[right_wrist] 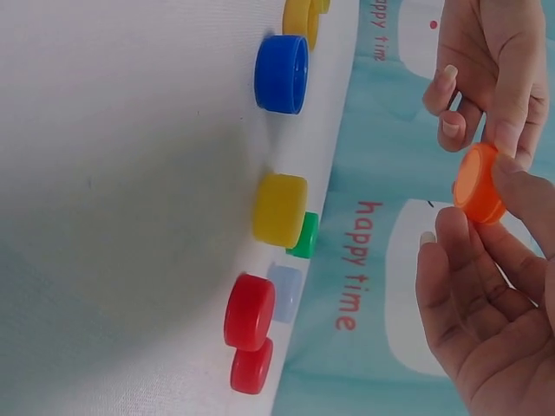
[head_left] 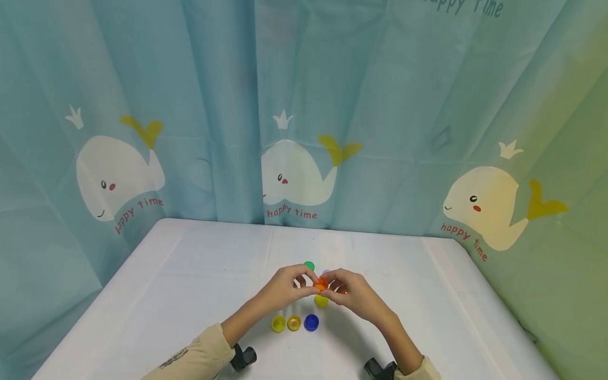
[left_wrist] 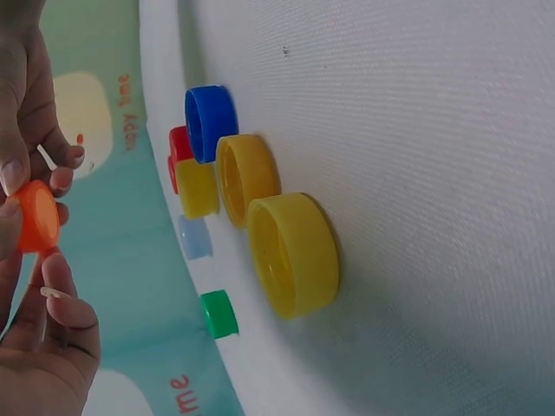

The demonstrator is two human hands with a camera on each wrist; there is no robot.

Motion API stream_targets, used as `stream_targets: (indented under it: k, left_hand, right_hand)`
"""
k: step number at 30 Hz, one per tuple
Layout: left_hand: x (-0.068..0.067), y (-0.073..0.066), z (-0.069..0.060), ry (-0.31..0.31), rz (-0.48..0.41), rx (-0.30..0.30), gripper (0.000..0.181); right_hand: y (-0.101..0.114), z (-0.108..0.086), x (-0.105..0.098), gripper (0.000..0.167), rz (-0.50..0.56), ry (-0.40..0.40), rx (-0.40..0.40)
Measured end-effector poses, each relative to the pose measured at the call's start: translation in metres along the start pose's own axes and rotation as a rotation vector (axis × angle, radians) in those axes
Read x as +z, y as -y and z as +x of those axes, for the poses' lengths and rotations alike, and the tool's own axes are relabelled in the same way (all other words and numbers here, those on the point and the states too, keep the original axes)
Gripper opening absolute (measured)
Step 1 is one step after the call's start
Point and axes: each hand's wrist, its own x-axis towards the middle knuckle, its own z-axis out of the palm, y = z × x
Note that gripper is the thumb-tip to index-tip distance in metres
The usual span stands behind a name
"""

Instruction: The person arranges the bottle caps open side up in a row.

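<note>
An orange bottle cap (head_left: pixel 321 284) is held up above the table between both hands. My left hand (head_left: pixel 284 287) pinches it from the left with thumb and fingertips. From the right, my right hand (head_left: pixel 353 293) pinches the same cap. In the right wrist view, the flat face of the orange cap (right_wrist: pixel 477 182) turns toward the table side. Below the hands lies a yellow cap (head_left: pixel 321 301). Nearer the person, another yellow cap (head_left: pixel 278 324), a darker yellow cap (head_left: pixel 294 323) and a blue cap (head_left: pixel 311 322) form a row, hollow side up.
Past the hands are a green cap (head_left: pixel 309 265) and a pale blue-violet cap (right_wrist: pixel 284 293). Two red caps, a larger one (right_wrist: pixel 249 312) and a smaller one (right_wrist: pixel 251 367), lie at the right. A curtain (head_left: pixel 228 105) with printed whales hangs behind the white table (head_left: pixel 204 264).
</note>
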Motion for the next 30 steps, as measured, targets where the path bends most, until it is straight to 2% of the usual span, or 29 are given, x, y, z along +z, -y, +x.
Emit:
stream_targets:
  k: [7,13,18,25,30]
  left_hand:
    - [0.001,-0.001,0.001,0.025,0.037,0.010,0.013]
    - [0.006,0.003,0.001,0.086,0.046,-0.017,0.017]
    - [0.010,0.005,0.000,0.130,0.048,-0.025,0.021]
    - [0.017,0.008,-0.003,0.237,0.046,-0.060,0.016]
    - [0.020,0.008,-0.004,0.272,0.082,-0.045,0.015]
  right_hand:
    - [0.002,0.000,-0.002,0.027,-0.014,0.040,0.011]
    - [0.000,-0.005,-0.002,0.022,-0.028,0.117,0.040]
    - [-0.004,-0.010,-0.001,0.021,-0.050,0.151,0.058]
    - [-0.009,-0.017,0.002,0.021,-0.064,0.204,0.065]
    - [-0.010,-0.021,0.003,0.020,-0.067,0.229,0.059]
